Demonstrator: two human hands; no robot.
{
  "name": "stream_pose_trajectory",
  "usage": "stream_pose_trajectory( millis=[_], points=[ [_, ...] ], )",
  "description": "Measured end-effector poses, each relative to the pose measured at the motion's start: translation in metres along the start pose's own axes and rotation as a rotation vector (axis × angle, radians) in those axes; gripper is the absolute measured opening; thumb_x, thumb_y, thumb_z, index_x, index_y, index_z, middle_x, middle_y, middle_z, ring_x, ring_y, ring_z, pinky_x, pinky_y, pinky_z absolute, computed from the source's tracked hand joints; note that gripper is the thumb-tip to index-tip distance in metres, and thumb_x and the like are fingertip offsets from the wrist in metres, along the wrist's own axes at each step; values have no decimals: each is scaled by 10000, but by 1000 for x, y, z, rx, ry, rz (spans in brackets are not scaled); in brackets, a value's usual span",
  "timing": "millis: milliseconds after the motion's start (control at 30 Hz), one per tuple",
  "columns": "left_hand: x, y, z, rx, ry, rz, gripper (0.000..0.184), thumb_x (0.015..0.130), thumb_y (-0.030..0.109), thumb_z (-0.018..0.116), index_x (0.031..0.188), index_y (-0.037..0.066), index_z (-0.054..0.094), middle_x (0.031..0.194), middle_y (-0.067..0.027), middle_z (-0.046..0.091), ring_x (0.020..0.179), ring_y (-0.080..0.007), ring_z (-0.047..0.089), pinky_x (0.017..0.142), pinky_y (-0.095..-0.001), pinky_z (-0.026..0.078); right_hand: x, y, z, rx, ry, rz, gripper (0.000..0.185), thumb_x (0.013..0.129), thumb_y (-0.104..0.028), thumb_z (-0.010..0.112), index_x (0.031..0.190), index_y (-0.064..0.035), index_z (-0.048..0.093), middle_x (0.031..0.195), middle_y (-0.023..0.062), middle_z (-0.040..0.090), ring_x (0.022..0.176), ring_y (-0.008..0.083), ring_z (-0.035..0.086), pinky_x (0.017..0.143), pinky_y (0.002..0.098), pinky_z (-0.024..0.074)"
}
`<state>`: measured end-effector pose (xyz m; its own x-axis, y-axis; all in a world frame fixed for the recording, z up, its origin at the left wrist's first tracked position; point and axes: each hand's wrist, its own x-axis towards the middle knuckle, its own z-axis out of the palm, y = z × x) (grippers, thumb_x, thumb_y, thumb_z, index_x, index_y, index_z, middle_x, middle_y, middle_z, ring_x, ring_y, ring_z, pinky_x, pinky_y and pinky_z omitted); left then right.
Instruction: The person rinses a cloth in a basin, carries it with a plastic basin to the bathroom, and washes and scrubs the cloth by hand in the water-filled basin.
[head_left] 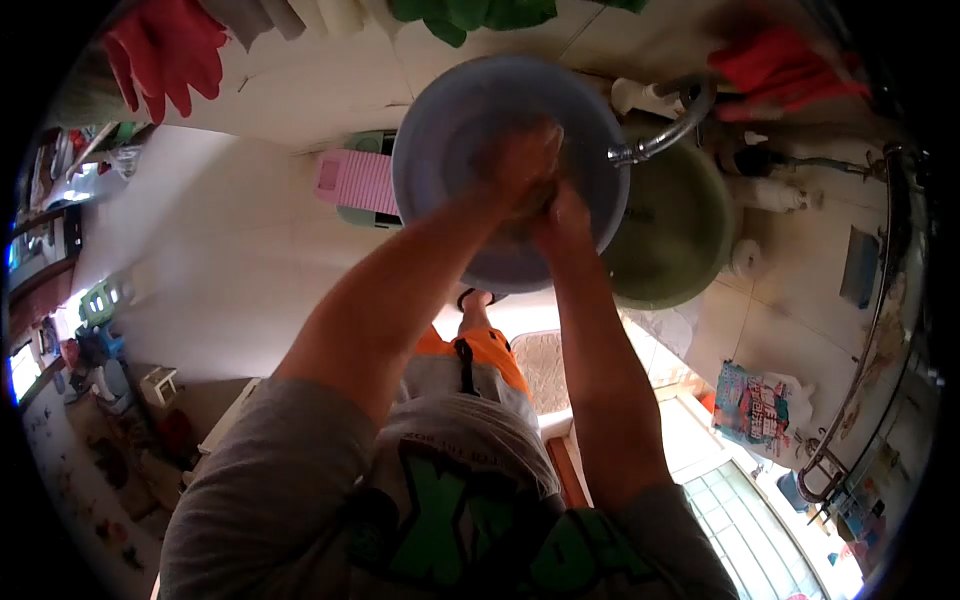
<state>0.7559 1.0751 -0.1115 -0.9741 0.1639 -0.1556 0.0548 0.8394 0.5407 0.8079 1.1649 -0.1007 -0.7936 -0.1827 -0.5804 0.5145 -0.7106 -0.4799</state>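
Both hands are inside a large blue-grey round basin (425, 150). My left hand (525, 155) reaches toward the far middle of the basin; it is smeared by motion and its fingers do not show clearly. Just below and to the right, my right hand (565, 212) is close to it or touching it, with its fingers curled in. Between the hands is a small dark brownish patch whose kind I cannot make out. The curved metal faucet (645, 150) ends over the basin's right side.
A green basin (690, 250) stands right of the blue one, partly under it. A pink ridged washboard (355, 188) lies at the left. Red gloves (170, 55) and green cloth (470, 12) hang at the top. A printed bag (750, 410) and white bottle (770, 195) are at the right.
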Motion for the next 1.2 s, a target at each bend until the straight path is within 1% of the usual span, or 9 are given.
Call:
stream_pose_trajectory(
  millis=[133,333,400,467,667,800,900,1033,1200],
  points=[
    [-13,-18,-11,106,587,81,407,900,383,542,1237,156,576,1071,-166,635,990,-416,610,809,-600,462,-18,4,-23,178,202,-8,438,994,-318,423,1359,-78,447,1316,139,519,1207,274,503,1020,437,417],
    [-35,50,-13,-582,-148,-229,369,896,325,551,1222,153,576,1225,-164,543,1078,-332,556,916,-540,427,52,-3,-63,474,-208,157,455,938,-474,444,1163,-96,562,1094,113,585,991,287,584,875,419,491],
    [-9,15,59,-990,119,-232,319,866,262,574,1150,122,617,1135,-158,574,1045,-331,569,873,-498,454,32,-4,-31,248,-113,158,371,935,-359,492,1181,-90,564,1124,107,585,988,271,594,875,407,492],
    [-16,1,12,534,219,276,411,893,337,556,1238,115,567,1192,-181,566,995,-352,595,901,-510,444,3,-9,-1,12,-16,155,312,933,-245,540,1199,-84,566,1155,101,584,985,255,604,874,395,492],
    [-18,-19,-7,151,332,-55,410,861,332,586,1196,96,599,1196,-178,569,1062,-341,577,904,-493,452,-7,2,-24,-26,454,-72,505,889,-147,587,1370,-59,466,1277,159,548,1131,316,552,1003,386,423],
    [-38,3,-57,232,-410,-236,414,882,327,577,1253,144,581,1290,-213,506,1136,-379,538,968,-513,422,25,-37,-31,-1052,198,-400,637,850,-161,628,1421,-33,378,1313,165,518,1166,313,520,996,385,421],
    [-45,7,-68,274,-136,-241,404,889,266,557,1282,176,568,1340,-195,476,1201,-408,494,1001,-535,399,4,-50,-20,-1343,252,-680,594,868,-196,598,1400,-22,399,1232,147,557,1074,260,557,900,382,488],
    [-26,-6,-4,192,193,177,408,854,297,585,1220,118,604,1321,-183,508,1229,-394,491,1039,-517,379,-29,12,-11,-605,488,-326,583,901,-339,554,1373,-20,432,1174,143,583,1025,234,580,883,383,494],
    [-15,41,-15,-291,-390,-193,453,838,252,578,1265,99,566,1295,-203,518,1260,-365,461,995,-517,419,-5,17,-13,145,132,24,550,958,-467,442,1323,-57,481,1225,144,565,1095,233,569,908,401,494]
  ],
)
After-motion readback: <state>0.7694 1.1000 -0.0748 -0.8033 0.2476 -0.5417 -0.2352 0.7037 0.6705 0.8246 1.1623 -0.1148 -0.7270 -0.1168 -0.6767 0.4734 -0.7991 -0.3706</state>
